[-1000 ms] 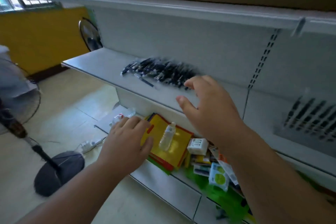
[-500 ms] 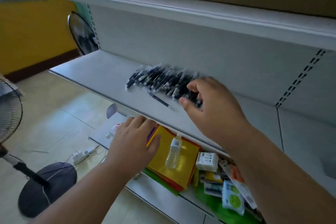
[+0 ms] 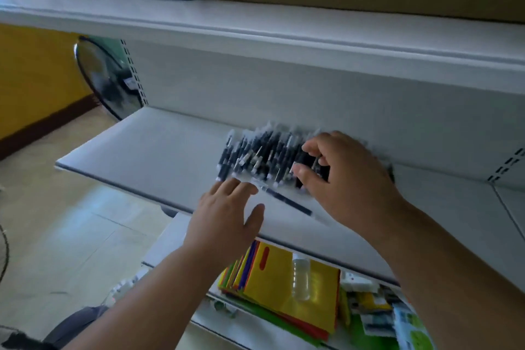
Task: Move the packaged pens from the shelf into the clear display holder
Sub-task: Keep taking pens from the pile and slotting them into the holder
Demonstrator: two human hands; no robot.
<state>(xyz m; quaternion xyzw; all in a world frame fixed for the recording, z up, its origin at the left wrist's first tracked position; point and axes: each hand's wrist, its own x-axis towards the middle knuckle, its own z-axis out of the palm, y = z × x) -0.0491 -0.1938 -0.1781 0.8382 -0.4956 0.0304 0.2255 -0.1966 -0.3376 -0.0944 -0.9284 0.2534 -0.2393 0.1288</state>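
A heap of packaged pens (image 3: 264,156) lies on the white shelf (image 3: 147,148), close to the back panel; one single pen (image 3: 287,202) lies apart at the front. The right hand (image 3: 343,179) is on the heap's right end, fingers curled onto the packets. The left hand (image 3: 224,219) lies flat, fingers straight, fingertips just short of the heap. Below, a clear bottle (image 3: 301,278) rests on yellow bags (image 3: 281,284).

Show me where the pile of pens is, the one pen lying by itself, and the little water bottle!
pile of packaged pens (image 3: 261,155), head view, middle of the dark heap on the shelf.
single pen (image 3: 287,202), head view, middle of its dark barrel.
water bottle (image 3: 301,278), head view, middle of its clear body.
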